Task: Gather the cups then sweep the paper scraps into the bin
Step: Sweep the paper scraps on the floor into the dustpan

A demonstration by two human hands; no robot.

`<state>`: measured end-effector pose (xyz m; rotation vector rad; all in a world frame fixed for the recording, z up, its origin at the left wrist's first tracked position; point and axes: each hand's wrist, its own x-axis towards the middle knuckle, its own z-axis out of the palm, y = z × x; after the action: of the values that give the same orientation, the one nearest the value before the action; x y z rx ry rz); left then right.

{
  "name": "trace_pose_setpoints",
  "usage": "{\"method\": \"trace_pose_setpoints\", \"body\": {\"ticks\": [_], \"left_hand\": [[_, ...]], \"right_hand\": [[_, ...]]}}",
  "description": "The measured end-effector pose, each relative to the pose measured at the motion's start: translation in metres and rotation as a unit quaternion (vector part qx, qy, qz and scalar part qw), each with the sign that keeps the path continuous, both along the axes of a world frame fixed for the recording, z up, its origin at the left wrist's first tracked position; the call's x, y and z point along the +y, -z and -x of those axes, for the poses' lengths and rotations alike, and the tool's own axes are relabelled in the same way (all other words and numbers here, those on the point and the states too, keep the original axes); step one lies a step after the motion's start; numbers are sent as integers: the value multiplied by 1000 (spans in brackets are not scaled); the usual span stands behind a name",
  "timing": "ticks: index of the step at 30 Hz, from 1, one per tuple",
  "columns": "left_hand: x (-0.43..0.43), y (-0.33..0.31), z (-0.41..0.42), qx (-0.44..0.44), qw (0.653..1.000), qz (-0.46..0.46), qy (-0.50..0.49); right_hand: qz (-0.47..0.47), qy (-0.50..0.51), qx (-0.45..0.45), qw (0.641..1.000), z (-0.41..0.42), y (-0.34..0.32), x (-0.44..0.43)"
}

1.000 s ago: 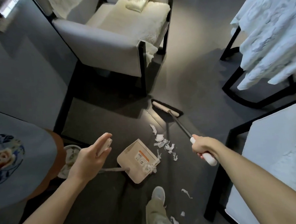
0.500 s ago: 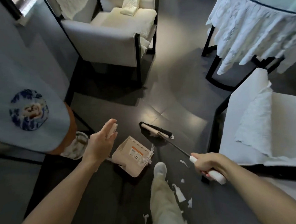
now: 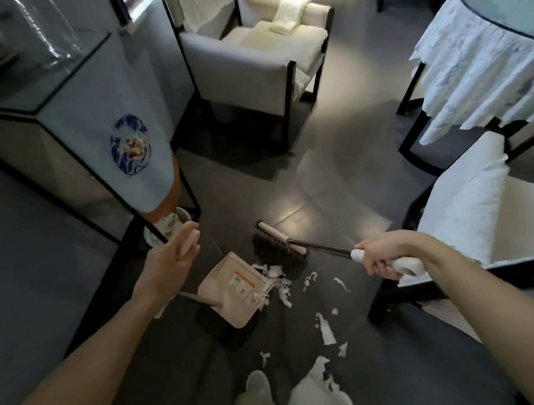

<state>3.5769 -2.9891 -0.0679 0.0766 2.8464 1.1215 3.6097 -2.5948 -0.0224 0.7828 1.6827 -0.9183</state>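
Observation:
A beige dustpan (image 3: 233,289) stands on the dark floor with scraps gathered at its mouth. My left hand (image 3: 170,263) holds the top of its long handle, fingers wrapped round the white grip. My right hand (image 3: 381,256) grips the white handle of the broom, whose brush head (image 3: 281,243) rests on the floor just right of and behind the dustpan. White paper scraps (image 3: 325,327) lie scattered on the floor between the dustpan and my shoe (image 3: 257,388). No cups are clearly visible.
A round bin (image 3: 163,231) with paper inside sits under the draped side table (image 3: 70,126) at left. A white armchair (image 3: 251,54) stands behind, another chair (image 3: 477,222) at right, and a cloth-covered round table (image 3: 483,51) at far right.
The view has lifted and swung. The broom head has come in beside the dustpan mouth, and more scraps lie against the pan. Both hands keep their holds.

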Motion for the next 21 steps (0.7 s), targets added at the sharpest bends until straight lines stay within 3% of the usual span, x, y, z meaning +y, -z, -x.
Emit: {"method": "trace_pose_setpoints", "body": {"ticks": [3,7,15,21], "left_hand": [[-6,-14,-35,-29,997,-27,-64],[3,-21,-98,-44,990,-41,-131],[55,-21,-283,-29,964,-19,-263],[103,-25,-400,-30,938,8,-345]], "right_hand": [[-32,-82,42,995,-4,14,-8],[-90,-238,95,962,-34,44,-11],[-27,-267,68,961,-159,109,17],[-9,-256,19,966,-271,98,63]]}}
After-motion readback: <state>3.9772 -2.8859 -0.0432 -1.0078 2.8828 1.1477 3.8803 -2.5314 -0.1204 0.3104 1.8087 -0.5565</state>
